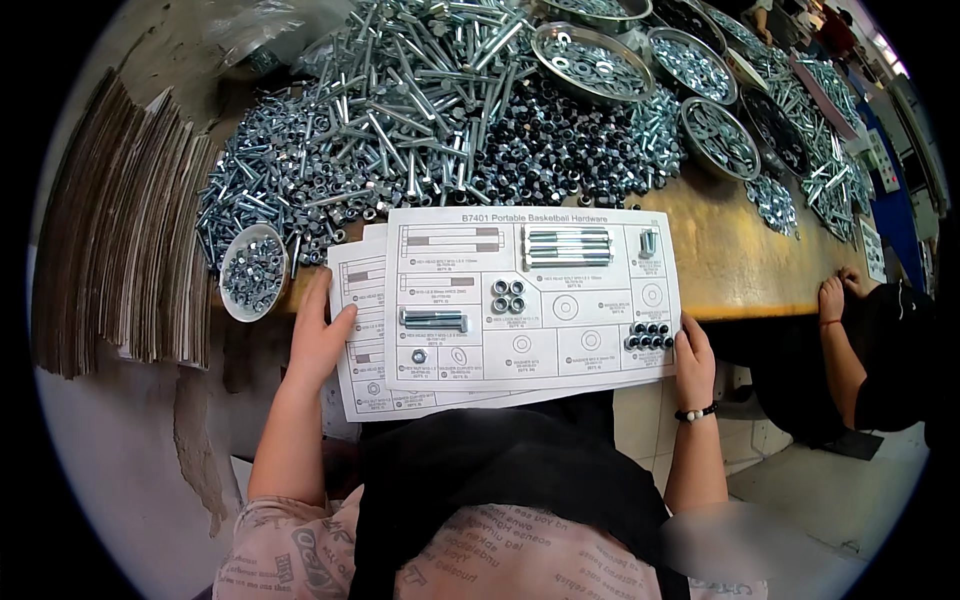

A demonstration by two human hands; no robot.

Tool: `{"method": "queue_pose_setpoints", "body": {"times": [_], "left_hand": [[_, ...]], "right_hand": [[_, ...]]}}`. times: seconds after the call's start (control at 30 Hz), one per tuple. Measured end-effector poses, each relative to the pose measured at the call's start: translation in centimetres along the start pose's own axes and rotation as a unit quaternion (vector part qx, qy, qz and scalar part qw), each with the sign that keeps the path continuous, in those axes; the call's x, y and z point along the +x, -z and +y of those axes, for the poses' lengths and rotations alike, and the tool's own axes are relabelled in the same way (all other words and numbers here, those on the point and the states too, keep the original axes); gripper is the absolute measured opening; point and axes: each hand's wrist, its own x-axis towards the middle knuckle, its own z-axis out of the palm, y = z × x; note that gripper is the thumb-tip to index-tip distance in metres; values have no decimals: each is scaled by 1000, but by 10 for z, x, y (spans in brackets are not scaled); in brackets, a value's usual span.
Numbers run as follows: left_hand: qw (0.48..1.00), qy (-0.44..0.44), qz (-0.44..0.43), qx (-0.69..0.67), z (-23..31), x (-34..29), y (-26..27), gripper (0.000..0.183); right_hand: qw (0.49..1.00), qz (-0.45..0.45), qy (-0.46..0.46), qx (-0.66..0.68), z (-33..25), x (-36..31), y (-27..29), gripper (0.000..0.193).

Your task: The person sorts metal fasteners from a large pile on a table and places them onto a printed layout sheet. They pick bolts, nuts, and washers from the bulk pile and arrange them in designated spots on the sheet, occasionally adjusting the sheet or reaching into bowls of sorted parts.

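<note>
A white printed hardware card lies over more printed cards at the table's near edge. On the top card sit several long hex bolts, two bolts, short bolts, several nuts, one single nut and several black-topped nuts. My left hand is closed on the left edge of the lower cards, thumb on top. At the top card's lower right edge my right hand grips it, its fingers partly hidden; a beaded bracelet circles that wrist.
Loose bolts and black-topped nuts are heaped behind the cards. A white bowl of nuts stands left, beside stacked cardboard. Metal bowls of washers line the wooden table. Another person's hands rest at right.
</note>
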Motion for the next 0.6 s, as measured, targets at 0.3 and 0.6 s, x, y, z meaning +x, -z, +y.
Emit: {"method": "queue_pose_setpoints", "body": {"times": [0.3,0.6], "left_hand": [[996,61,-2,-69,9,-6,-18,59],[997,30,-41,-56,36,9,-34,59]], "right_hand": [[989,-13,-81,127,-2,2,4,34],[976,37,-92,193,8,6,9,34]]}}
